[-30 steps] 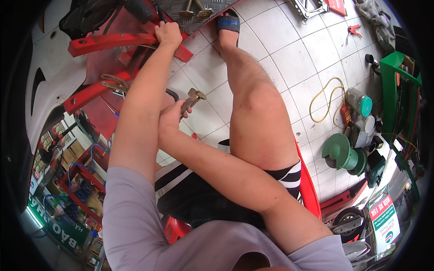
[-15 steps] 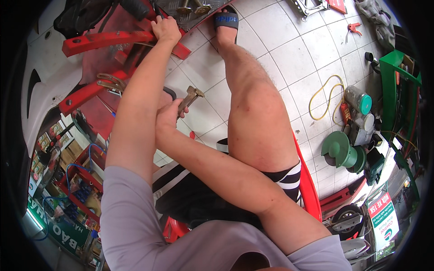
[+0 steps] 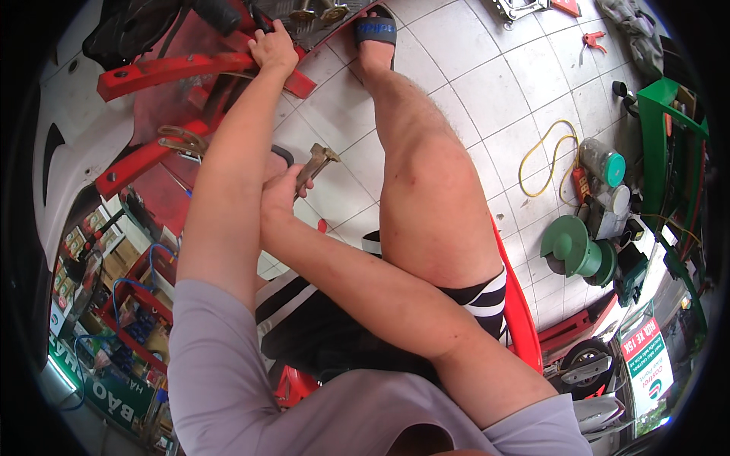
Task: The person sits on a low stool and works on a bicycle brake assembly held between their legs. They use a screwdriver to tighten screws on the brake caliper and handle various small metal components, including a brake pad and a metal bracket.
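At ten o'clock, the right hand (image 3: 281, 190) wraps its fingers around a hammer-like metal tool (image 3: 317, 159), apparently holding it ready; any next move calls for a firm grip. Dull and brownish, the tool slants toward one o'clock. Farther, at eleven, the left hand (image 3: 275, 52) bends over a red frame (image 3: 175, 75); whether it grips anything cannot be told.

The right hand (image 3: 284, 190) conceals the grip of the worn brown metal tool (image 3: 320, 157). Contact at the left hand's (image 3: 274, 52) fingertips cannot be determined. The upper edge truncates two brass-coloured, round-headed metal parts (image 3: 334, 14) and the silver metal frame (image 3: 520, 7).
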`<state>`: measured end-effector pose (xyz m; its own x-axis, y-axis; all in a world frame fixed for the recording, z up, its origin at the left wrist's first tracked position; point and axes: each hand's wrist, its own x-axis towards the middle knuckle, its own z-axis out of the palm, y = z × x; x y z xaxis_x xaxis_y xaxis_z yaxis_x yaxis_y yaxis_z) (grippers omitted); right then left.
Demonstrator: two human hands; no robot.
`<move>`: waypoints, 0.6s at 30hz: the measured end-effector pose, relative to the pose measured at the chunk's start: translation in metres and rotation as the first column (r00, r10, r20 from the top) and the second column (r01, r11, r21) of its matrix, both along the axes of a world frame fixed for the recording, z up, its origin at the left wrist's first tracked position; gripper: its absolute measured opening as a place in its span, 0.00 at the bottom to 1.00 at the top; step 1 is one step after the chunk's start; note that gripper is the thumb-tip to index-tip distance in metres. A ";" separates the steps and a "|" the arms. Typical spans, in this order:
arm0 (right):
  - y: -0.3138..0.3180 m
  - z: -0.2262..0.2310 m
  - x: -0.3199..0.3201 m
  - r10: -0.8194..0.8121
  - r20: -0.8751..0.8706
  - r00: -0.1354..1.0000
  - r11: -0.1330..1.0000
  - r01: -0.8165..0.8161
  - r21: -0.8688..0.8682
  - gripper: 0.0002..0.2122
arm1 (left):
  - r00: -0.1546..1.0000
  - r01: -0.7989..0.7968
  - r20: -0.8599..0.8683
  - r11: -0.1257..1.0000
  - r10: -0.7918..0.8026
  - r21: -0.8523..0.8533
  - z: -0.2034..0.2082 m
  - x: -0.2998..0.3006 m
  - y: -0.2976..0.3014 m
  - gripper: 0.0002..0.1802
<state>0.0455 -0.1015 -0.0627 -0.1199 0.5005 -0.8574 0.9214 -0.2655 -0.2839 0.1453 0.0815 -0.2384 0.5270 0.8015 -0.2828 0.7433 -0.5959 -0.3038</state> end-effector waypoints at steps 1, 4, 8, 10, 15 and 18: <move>0.000 0.000 0.000 0.008 0.026 1.000 1.000 -0.008 -0.001 0.06 | 1.000 0.005 0.023 1.000 -0.005 0.000 -0.001 -0.002 -0.002 0.25; -0.001 -0.005 -0.007 0.048 0.104 0.993 0.999 -0.049 0.005 0.10 | 0.970 0.113 0.215 0.994 -0.110 -0.002 -0.006 -0.007 0.001 0.22; -0.004 0.008 -0.011 0.170 0.011 0.985 0.985 -0.170 0.004 0.13 | 0.897 0.134 0.419 0.990 -0.137 0.036 -0.023 -0.042 0.015 0.18; -0.007 0.005 -0.004 0.113 -0.002 0.994 0.992 -0.112 0.066 0.14 | 0.831 0.216 0.521 0.976 -0.195 0.020 -0.006 -0.051 0.005 0.14; -0.025 -0.017 0.032 -0.064 -0.202 0.977 0.942 0.126 0.310 0.24 | 0.689 0.280 0.724 0.925 -0.007 -0.257 0.113 -0.083 -0.046 0.09; -0.013 0.022 0.051 0.099 -0.238 0.966 0.983 -0.057 0.177 0.25 | 0.780 -0.011 0.553 0.891 0.292 -0.454 0.195 -0.157 -0.092 0.12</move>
<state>0.0969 -0.1143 -0.0411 -0.3602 0.6145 -0.7019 0.8340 -0.1250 -0.5374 -0.0121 -0.0107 -0.0432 0.5791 0.7693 -0.2700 0.7767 -0.4198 0.4696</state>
